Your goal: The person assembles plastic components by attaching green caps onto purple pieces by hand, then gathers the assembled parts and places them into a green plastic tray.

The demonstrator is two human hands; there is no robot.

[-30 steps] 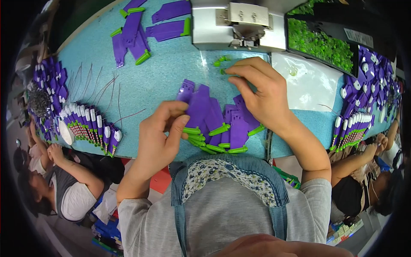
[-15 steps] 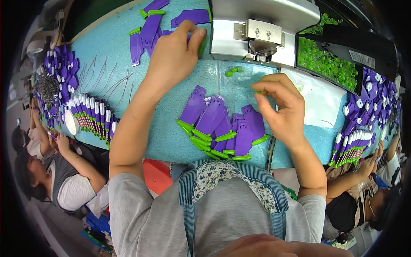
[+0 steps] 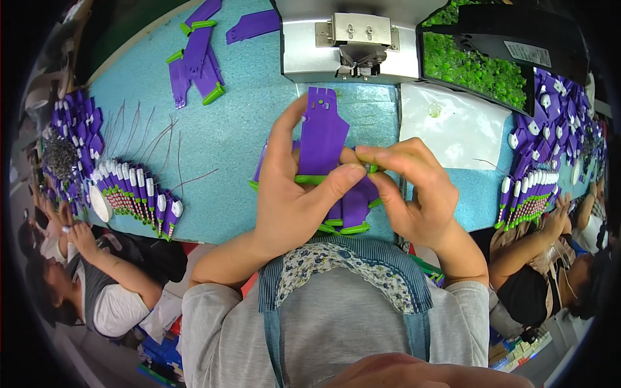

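Observation:
My left hand [image 3: 284, 207] is closed on a flat purple plastic panel [image 3: 321, 139] with a green strip along its near end. The panel stands up from the fingers, its notched end pointing away from me. Close beside its near end, my right hand [image 3: 420, 194] pinches a small green plastic part [image 3: 372, 168], mostly hidden by the fingertips. The fingertips of both hands nearly meet there; whether the part touches the panel I cannot tell. Under the hands lies a pile of similar purple panels [image 3: 354, 210] with green ends, partly covered.
A metal machine [image 3: 301, 58] with a small clamp-like head stands beyond my hands. Right of it are a black bin of small green parts [image 3: 466, 74] and a white sheet [image 3: 446, 136]. Loose purple panels [image 3: 197, 58] lie far left. Co-workers sit on both sides near fanned rows of assembled pieces [image 3: 132, 187].
My left hand has come back from beside the machine toward my body, with a purple panel now in view in it. My right hand has moved down and inward to meet it.

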